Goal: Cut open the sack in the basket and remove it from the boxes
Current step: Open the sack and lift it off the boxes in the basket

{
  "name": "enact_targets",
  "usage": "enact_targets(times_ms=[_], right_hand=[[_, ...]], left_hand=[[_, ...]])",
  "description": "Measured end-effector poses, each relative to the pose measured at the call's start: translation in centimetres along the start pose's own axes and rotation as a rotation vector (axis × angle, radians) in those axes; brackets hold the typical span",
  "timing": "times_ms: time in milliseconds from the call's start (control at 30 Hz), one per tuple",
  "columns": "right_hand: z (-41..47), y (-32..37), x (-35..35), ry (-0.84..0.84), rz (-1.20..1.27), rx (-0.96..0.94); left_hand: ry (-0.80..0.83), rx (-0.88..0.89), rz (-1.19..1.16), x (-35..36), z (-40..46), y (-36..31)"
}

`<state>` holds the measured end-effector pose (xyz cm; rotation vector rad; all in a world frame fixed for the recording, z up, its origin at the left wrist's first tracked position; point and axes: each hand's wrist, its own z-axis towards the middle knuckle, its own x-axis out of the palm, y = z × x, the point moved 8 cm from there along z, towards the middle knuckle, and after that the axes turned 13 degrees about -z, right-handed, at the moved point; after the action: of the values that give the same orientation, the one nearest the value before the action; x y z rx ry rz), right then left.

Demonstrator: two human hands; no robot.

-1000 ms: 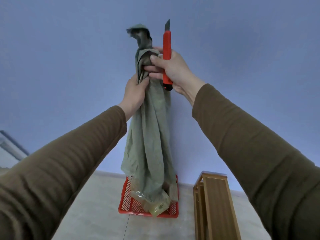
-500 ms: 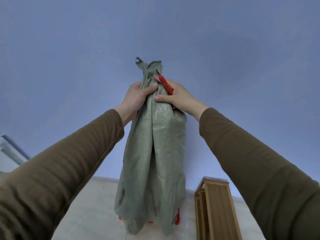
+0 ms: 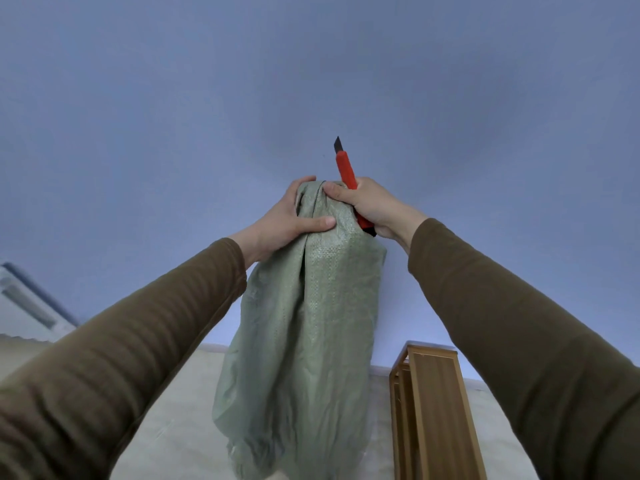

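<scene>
The green woven sack (image 3: 304,334) hangs bunched and creased, lifted high off the floor, its gathered top uppermost, its frayed lower end dangling loose.

Soft, even, bluish light; wide-angle stretch at edges.

Sack (image 3: 304,341) btm cut off by frame edge; hides basket & boxes; wooden shelf (image 3: 436,410) cropped too.
</scene>
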<state>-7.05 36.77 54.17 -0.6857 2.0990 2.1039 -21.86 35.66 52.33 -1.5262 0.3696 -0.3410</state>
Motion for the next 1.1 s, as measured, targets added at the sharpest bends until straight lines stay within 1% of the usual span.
enact_targets(times_ms=[33, 67, 133, 200, 300, 333, 400, 467, 500, 600, 667, 700, 767, 867, 933, 967, 1033, 1100], right_hand=[[0.0, -0.4, 0.0, -0.007, 0.031, 0.010], [-0.1, -0.8, -0.1, -0.020, 0.011, 0.020], [-0.4, -1.6, -0.4, -0.028, -0.087, 0.019], [-0.9, -2.9, -0.3, 0.020, -0.091, 0.006], [-2.3, -3.9, 1.2, 0.152, -0.092, -0.046], [-2.5, -4.2, 1.6, 0.169, -0.116, -0.052], [-2.6, -4.9, 1.9, 0.140, -0.135, -0.033], [-2.5, -5.5, 1.5, 0.069, -0.105, 0.000], [-2.6, -5.8, 1.0, 0.021, -0.091, 0.018], [-2.9, -7.2, -0.5, -0.083, 0.026, 0.072], [-3.3, -8.0, -0.7, -0.109, 0.136, 0.121], [-3.5, -8.4, -0.6, -0.110, 0.179, 0.153], [-3.9, -8.9, -0.1, -0.085, 0.235, 0.219], [-4.4, -9.5, 0.4, -0.020, 0.291, 0.279], [-4.5, -9.6, 0.4, 0.034, 0.280, 0.269], [-4.7, -9.5, 0.3, 0.061, 0.257, 0.256], [-5.0, -9.3, -0.2, 0.064, 0.119, 0.223], [-5.2, -9.6, -1.2, -0.002, -0.040, 0.180]], left_hand=[[-0.035, 0.002, -0.019, 0.0, 0.1, 0.2], [-0.070, 0.003, -0.031, -0.1, 0.2, 0.3], [-0.145, -0.003, -0.053, -0.6, 0.3, 0.7], [-0.211, -0.016, -0.096, -1.3, 0.3, 1.2], [-0.272, -0.053, -0.193, -1.4, 0.4, 2.0], [-0.303, -0.073, -0.245, -1.3, 0.4, 2.3], [-0.349, -0.116, -0.323, -0.8, 0.5, 2.9], [-0.333, -0.155, -0.325, 0.0, 0.4, 3.3], [-0.300, -0.173, -0.302, 0.3, 0.3, 3.5], [-0.132, -0.208, -0.158, 1.1, -0.1, 4.0], [-0.042, -0.162, 0.011, 1.8, -0.6, 3.9], [-0.007, -0.129, 0.060, 2.4, -0.7, 3.9], [0.054, -0.073, 0.058, 3.6, -0.7, 4.0], [0.040, -0.077, 0.110, 3.7, -0.5, 4.4], [-0.011, -0.090, 0.132, 3.0, -0.2, 4.7], [-0.037, -0.106, 0.100, 2.6, -0.1, 5.1], [-0.058, -0.136, 0.021, 2.0, 0.1, 5.7], [-0.049, -0.162, -0.043, 1.5, 0.3, 6.2]])
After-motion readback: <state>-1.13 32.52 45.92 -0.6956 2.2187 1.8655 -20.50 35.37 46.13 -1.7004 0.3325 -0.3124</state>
